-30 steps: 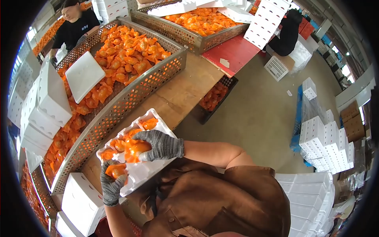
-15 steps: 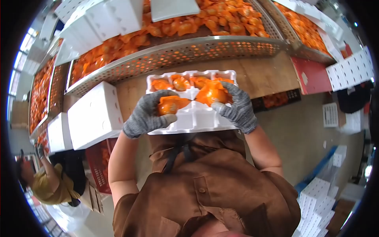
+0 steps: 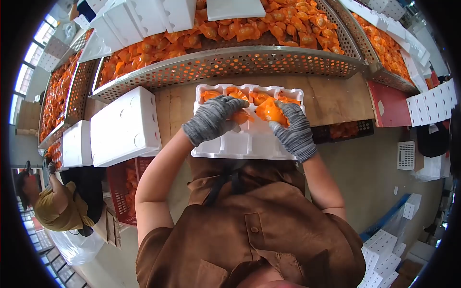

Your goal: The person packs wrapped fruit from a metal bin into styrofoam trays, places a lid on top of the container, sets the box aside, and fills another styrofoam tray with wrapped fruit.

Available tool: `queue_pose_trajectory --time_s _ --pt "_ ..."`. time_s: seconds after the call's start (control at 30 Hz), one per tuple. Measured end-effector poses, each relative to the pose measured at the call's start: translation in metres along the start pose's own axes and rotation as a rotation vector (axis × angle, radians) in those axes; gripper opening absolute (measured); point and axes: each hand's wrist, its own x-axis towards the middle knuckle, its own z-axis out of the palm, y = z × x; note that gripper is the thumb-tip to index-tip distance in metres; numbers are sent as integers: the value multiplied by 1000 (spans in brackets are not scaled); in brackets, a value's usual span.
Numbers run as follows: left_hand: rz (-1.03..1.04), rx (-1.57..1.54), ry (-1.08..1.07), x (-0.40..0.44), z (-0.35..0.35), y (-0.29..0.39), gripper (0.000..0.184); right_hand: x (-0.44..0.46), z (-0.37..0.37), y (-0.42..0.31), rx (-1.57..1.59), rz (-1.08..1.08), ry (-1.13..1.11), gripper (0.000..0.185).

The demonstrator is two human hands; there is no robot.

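A white foam tray (image 3: 224,145) divided into compartments lies before me, its front row vacant. Several fruits in orange plastic film (image 3: 260,97) sit along its back row. My left hand (image 3: 215,118), in a grey knit glove, is closed on a film-wrapped fruit (image 3: 241,116) over the tray's middle; its fingers partly cover the fruit. Beside it, my gloved right hand (image 3: 295,130) grips another film-wrapped fruit (image 3: 272,112) above the right part of the tray, the film bunched toward the left.
Behind the tray runs a perforated metal bin wall (image 3: 230,65), with a heap of wrapped fruits (image 3: 158,47) beyond. White foam boxes (image 3: 126,128) stand at left, over a red crate (image 3: 120,192). A co-worker (image 3: 60,206) is at far left. White cartons (image 3: 379,254) are stacked at lower right.
Both hands have moved away from me toward the tray's back row, each with its wrapped fruit. My left hand has turned over its fruit. The whole view has shifted slightly.
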Motion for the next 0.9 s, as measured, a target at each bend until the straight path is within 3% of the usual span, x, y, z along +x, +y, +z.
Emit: queue_pose_trajectory --time_s 0.27,0.6,0.73,0.8,0.9 --pt "119 342 -179 13 9 2 50 1 9 -17 -284 -11 -165 49" --pt "116 403 -270 18 13 -18 34 31 -1 -25 -383 82 -572 43" --pt "308 491 -105 11 17 -24 29 43 2 -32 -392 132 -664 33" --pt "234 498 -163 13 16 -20 26 38 8 -27 -423 43 -589 25" --pt "141 521 -264 19 11 -11 24 42 11 -26 -600 43 -694 23"
